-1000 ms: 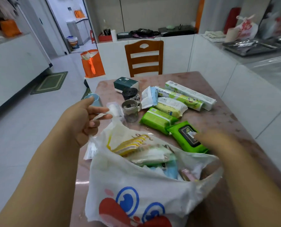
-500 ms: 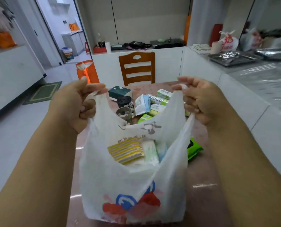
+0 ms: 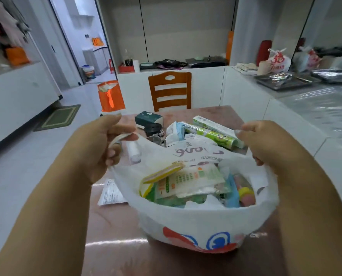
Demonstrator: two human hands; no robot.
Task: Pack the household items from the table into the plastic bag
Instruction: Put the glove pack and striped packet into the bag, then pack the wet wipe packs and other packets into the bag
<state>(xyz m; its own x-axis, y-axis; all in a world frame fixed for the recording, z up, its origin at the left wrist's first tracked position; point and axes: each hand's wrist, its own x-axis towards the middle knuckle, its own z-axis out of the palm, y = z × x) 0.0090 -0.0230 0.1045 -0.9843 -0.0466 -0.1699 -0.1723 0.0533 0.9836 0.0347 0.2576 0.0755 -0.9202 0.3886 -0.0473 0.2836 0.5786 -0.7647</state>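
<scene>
A white plastic bag (image 3: 202,220) with red and blue print stands on the brown table (image 3: 116,226), its mouth spread wide. My left hand (image 3: 102,148) grips the left handle and my right hand (image 3: 266,144) grips the right one. Inside lie a yellow striped pack (image 3: 162,173), a pale green and white packet (image 3: 188,180) and a pink tube with a yellow cap (image 3: 245,194). Behind the bag lie a dark green box (image 3: 148,117), a black roll (image 3: 153,129), a green roll (image 3: 208,133) and a long white box (image 3: 214,124).
A paper slip (image 3: 110,193) lies on the table left of the bag. A wooden chair (image 3: 170,90) stands at the far end, with an orange bag (image 3: 110,96) on the floor to its left. White counters run along the right and back.
My right hand took hold of the bag's right handle. Both hands lifted the bag, then lowered it with the mouth pulled wide. The green wipes pack is now out of sight.
</scene>
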